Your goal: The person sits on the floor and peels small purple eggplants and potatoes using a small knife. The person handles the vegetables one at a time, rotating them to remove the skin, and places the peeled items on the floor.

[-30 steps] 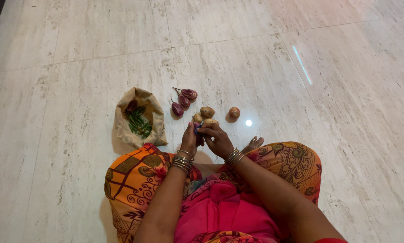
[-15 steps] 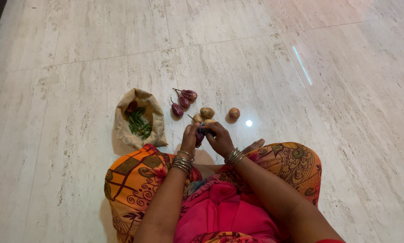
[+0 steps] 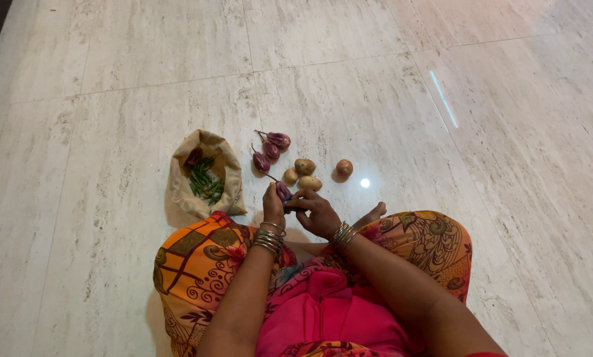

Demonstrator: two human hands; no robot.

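Observation:
My left hand (image 3: 273,205) holds a small purple eggplant (image 3: 283,191) with its stem pointing up and away from me. My right hand (image 3: 319,211) meets it from the right, fingers closed on a small blue tool (image 3: 288,198) pressed against the eggplant; its blade is hidden. Both hands hover just above the floor in front of my crossed legs. Just beyond them lie three potatoes (image 3: 304,166) and a reddish onion (image 3: 344,167).
Three more purple eggplants (image 3: 262,161) lie on the pale marble floor (image 3: 409,132) beyond the potatoes. An open brown cloth bag (image 3: 227,168) to the left holds green chillies (image 3: 204,180) and one dark eggplant. My bare foot (image 3: 370,215) shows right of the hands.
Both hands have drawn slightly back toward me and to the left with the eggplant. The potato they covered before now shows fully on the floor.

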